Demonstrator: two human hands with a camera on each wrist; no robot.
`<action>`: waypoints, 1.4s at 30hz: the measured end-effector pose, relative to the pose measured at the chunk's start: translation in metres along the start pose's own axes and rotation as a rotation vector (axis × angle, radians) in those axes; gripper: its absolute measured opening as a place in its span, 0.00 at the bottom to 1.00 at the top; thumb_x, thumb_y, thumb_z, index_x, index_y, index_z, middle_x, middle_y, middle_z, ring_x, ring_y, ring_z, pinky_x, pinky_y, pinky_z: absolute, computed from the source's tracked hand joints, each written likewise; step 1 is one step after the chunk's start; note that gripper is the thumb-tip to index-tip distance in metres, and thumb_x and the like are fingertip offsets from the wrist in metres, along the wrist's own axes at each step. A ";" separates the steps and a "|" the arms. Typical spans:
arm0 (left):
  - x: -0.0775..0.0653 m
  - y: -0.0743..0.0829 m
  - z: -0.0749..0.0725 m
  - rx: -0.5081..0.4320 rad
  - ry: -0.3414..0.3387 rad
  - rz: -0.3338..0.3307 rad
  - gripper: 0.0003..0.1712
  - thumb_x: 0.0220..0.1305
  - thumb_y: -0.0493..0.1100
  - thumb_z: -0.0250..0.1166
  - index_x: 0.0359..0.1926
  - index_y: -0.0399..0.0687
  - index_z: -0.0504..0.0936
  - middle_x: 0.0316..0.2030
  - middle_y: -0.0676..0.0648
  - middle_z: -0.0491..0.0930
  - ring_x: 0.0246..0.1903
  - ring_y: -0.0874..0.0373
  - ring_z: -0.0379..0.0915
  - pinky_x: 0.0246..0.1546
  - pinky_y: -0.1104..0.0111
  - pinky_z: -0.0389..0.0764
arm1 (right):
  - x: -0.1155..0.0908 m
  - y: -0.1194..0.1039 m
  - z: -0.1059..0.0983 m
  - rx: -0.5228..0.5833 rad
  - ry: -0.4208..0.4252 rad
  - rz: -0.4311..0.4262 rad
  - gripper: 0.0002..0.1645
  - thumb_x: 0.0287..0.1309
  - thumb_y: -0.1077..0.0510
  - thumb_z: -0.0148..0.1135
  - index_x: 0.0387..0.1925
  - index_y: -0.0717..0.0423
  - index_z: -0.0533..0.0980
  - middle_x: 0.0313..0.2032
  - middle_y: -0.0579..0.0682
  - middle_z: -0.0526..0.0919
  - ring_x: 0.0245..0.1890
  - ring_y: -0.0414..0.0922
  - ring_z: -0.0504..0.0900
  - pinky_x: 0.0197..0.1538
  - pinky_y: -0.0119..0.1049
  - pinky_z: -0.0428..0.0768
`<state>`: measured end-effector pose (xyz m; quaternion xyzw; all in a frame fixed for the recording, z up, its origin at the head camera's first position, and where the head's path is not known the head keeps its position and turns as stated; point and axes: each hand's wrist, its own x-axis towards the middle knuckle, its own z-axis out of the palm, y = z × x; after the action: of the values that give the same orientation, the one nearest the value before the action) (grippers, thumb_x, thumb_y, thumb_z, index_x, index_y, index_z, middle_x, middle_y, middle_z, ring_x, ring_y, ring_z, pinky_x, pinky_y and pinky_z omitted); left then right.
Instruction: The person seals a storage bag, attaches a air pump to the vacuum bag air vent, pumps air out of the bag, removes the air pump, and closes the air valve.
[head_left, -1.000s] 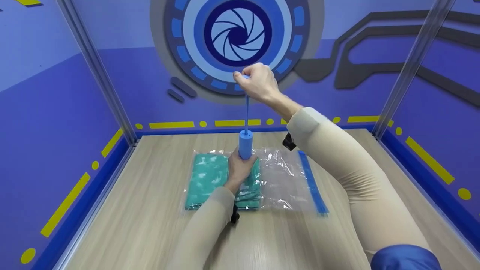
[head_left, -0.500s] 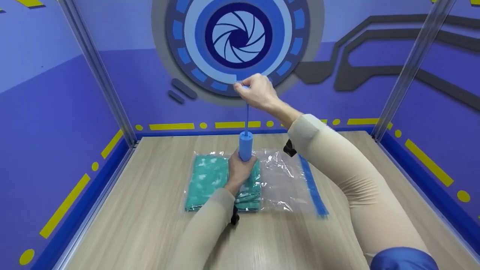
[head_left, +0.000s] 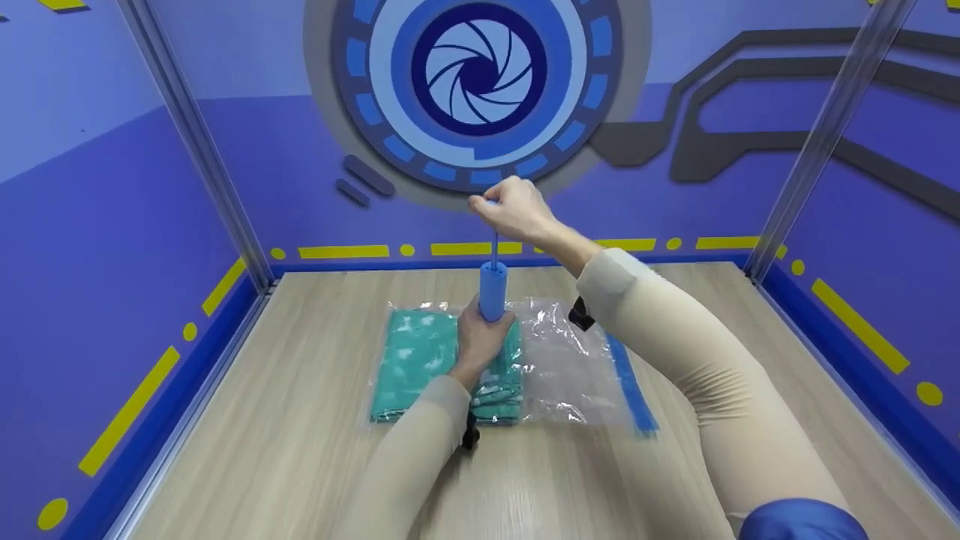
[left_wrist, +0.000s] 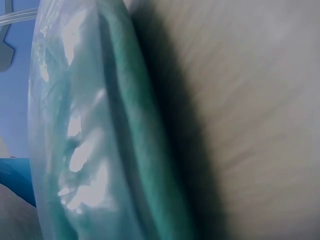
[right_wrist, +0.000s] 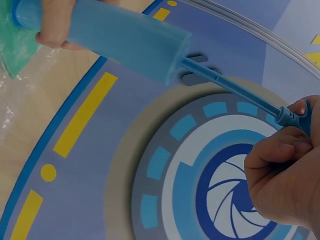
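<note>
A blue hand pump point(head_left: 493, 289) stands upright over a clear zip-edged storage bag point(head_left: 566, 367). Low on the pump's barrel point(right_wrist: 125, 42), my left hand point(head_left: 480, 341) grips it, fingers wrapped round. My right hand point(head_left: 517, 208) holds the pump's handle point(right_wrist: 295, 119) at the top of the thin rod point(right_wrist: 232, 90), which is partly drawn out of the barrel. Inside the bag's left part lies folded green cloth point(head_left: 420, 360). The left wrist view shows the cloth's edge point(left_wrist: 145, 135) under shiny plastic close up; the pump's foot is hidden by my left hand in the head view.
The bag lies flat on a wood-grain table point(head_left: 300, 450), its blue zip strip point(head_left: 634, 386) at the right end. Blue printed panels point(head_left: 247, 172) enclose the table at the back and sides, with metal posts point(head_left: 202, 150) at the corners.
My right hand has moved down with the handle, so less of the rod shows above the barrel. The left hand and the bag have stayed in place.
</note>
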<state>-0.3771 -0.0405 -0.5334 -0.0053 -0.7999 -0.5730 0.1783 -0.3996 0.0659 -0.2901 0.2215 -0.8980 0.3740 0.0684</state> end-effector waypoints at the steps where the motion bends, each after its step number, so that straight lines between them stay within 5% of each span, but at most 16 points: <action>1: 0.000 0.000 0.000 -0.004 -0.001 -0.003 0.19 0.65 0.43 0.77 0.54 0.43 0.85 0.48 0.40 0.93 0.46 0.48 0.87 0.60 0.45 0.88 | -0.001 0.002 0.002 -0.004 -0.009 -0.003 0.37 0.82 0.43 0.62 0.12 0.45 0.65 0.12 0.39 0.60 0.14 0.37 0.57 0.23 0.32 0.60; 9: -0.001 0.000 0.001 -0.070 -0.012 0.000 0.14 0.65 0.42 0.76 0.49 0.45 0.85 0.41 0.44 0.90 0.39 0.55 0.80 0.53 0.53 0.85 | -0.006 0.021 0.022 -0.042 -0.032 -0.043 0.36 0.80 0.45 0.61 0.12 0.44 0.63 0.12 0.38 0.60 0.14 0.36 0.57 0.24 0.32 0.56; 17: -0.001 -0.004 0.000 -0.029 -0.004 0.112 0.10 0.67 0.38 0.74 0.46 0.45 0.83 0.35 0.46 0.87 0.34 0.58 0.78 0.46 0.59 0.81 | -0.013 0.037 0.040 -0.061 -0.075 -0.052 0.37 0.80 0.45 0.61 0.11 0.43 0.62 0.12 0.38 0.56 0.15 0.37 0.52 0.23 0.33 0.52; 26: 0.000 -0.004 0.000 0.021 0.006 0.121 0.11 0.66 0.39 0.74 0.48 0.45 0.84 0.35 0.47 0.87 0.34 0.58 0.76 0.45 0.59 0.80 | -0.018 0.051 0.057 -0.054 -0.026 -0.086 0.36 0.80 0.46 0.60 0.10 0.43 0.70 0.11 0.38 0.71 0.12 0.35 0.61 0.21 0.30 0.56; 42: -0.001 -0.005 0.002 -0.052 -0.013 0.113 0.10 0.67 0.39 0.74 0.46 0.46 0.83 0.33 0.50 0.83 0.34 0.59 0.77 0.44 0.61 0.79 | -0.015 0.036 0.042 -0.046 0.063 -0.085 0.37 0.79 0.47 0.60 0.10 0.42 0.62 0.12 0.37 0.57 0.14 0.35 0.53 0.22 0.31 0.50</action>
<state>-0.3775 -0.0407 -0.5390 -0.0589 -0.7844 -0.5825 0.2050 -0.4008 0.0638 -0.3467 0.2460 -0.8935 0.3569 0.1175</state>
